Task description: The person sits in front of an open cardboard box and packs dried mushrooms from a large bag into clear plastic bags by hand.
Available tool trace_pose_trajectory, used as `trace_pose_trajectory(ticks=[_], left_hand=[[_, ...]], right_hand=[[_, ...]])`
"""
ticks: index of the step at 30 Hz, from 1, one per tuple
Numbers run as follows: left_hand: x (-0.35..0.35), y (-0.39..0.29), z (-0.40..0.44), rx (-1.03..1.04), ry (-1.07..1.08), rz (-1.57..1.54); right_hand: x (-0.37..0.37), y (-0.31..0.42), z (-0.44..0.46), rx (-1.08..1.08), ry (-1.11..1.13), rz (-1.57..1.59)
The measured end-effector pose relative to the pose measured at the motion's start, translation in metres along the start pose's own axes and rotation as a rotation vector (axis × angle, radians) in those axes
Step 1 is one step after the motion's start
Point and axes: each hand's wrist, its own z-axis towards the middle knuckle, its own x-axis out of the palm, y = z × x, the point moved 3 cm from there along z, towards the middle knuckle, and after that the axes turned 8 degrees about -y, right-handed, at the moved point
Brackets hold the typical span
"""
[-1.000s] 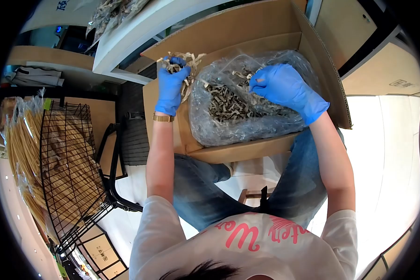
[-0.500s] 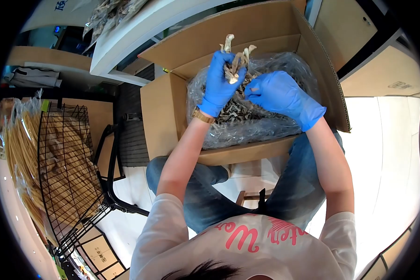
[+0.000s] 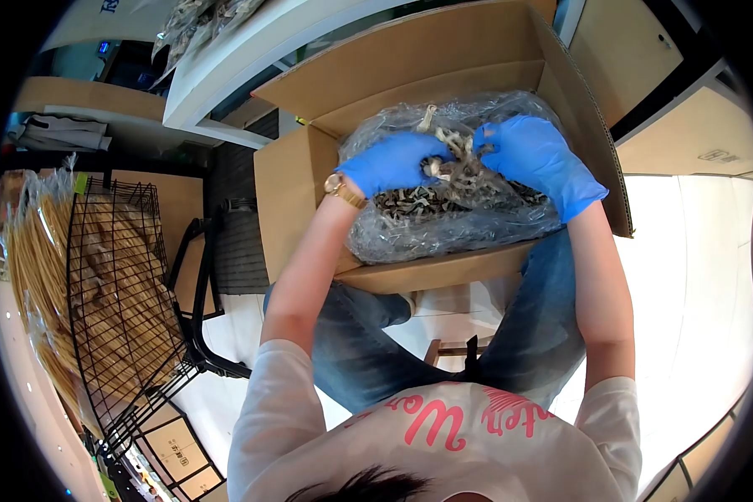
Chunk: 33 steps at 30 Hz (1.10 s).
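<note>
My left hand [image 3: 400,161], in a blue glove, is closed around a bunch of dried mushrooms [image 3: 440,171] with pale stems. It is low over the open cardboard box [image 3: 305,197]. Facing it, my right hand [image 3: 534,157], gloved the same way, has its fingers curled in at the right end of the bunch. What those fingertips pinch is hidden. Beneath both hands a clear plastic liner [image 3: 443,243] holds a heap of dark, shrivelled dried pieces [image 3: 410,205].
The box stands before my knees. To the left is a black wire basket cart [image 3: 121,284] holding long tan sticks in clear plastic. A white-framed counter [image 3: 226,63] runs behind the box, and a light tiled floor [image 3: 669,251] lies to the right.
My left hand has come down and turned towards the right, lowering the bunch from above the box into the liner. My right hand has shifted slightly up and right.
</note>
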Motion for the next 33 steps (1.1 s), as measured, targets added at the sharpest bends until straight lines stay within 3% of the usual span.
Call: trace_pose_trajectory(ticks=[2,7,9,14,17,19,20,21,22,23,24,25,27,28,30,31,33], left_hand=[[0.007,-0.009,0.006,-0.053,0.194,0.129],[-0.005,-0.024,0.014,-0.063,0.18,0.059],[-0.028,-0.039,0.009,0.186,-0.006,-0.057],[-0.049,-0.043,-0.011,0.022,0.043,-0.082],[-0.064,-0.042,-0.025,0.068,-0.19,-0.199],[-0.075,-0.028,-0.044,-0.1,-0.486,-0.416],[-0.074,-0.025,-0.054,-0.283,-0.582,-0.448],[-0.063,-0.014,-0.061,-0.28,-0.596,-0.453],[-0.041,0.004,-0.069,-0.255,-0.607,-0.198],[-0.026,0.018,-0.072,-0.231,-0.624,0.061],[-0.021,0.014,-0.072,-0.178,-0.671,-0.122],[-0.019,0.015,-0.072,-0.185,-0.695,-0.131],[-0.024,0.014,-0.067,-0.293,-0.538,-0.623],[-0.028,0.011,-0.067,-0.287,-0.55,-0.627],[-0.043,0.001,-0.069,-0.289,-0.611,-0.322],[-0.05,-0.003,-0.071,-0.285,-0.623,-0.327],[-0.075,-0.024,-0.081,-0.158,-0.82,-0.094]], right_hand=[[0.005,0.0,0.001,-0.084,0.075,0.112],[-0.001,-0.002,0.0,-0.053,0.085,0.149],[-0.005,-0.007,-0.004,-0.033,0.076,0.189],[-0.011,-0.008,-0.005,-0.071,-0.01,0.186],[-0.015,-0.001,-0.008,-0.172,-0.154,0.222],[-0.011,-0.005,-0.007,-0.185,-0.178,0.214],[-0.006,-0.011,-0.007,-0.146,-0.173,0.224],[-0.006,-0.012,-0.006,-0.104,-0.172,0.235],[-0.009,-0.005,-0.007,-0.111,-0.172,0.223],[-0.017,0.007,-0.009,-0.269,-0.262,0.21],[-0.024,0.02,-0.012,-0.433,-0.343,0.198],[-0.027,0.028,-0.015,-0.45,-0.328,0.185],[-0.031,0.04,-0.017,-0.375,-0.309,0.22],[-0.032,0.04,-0.019,-0.383,-0.306,0.209],[-0.036,0.032,-0.022,-0.301,-0.395,0.136],[-0.038,0.031,-0.023,-0.308,-0.393,0.125],[-0.047,0.03,-0.029,-0.294,-0.58,-0.002]])
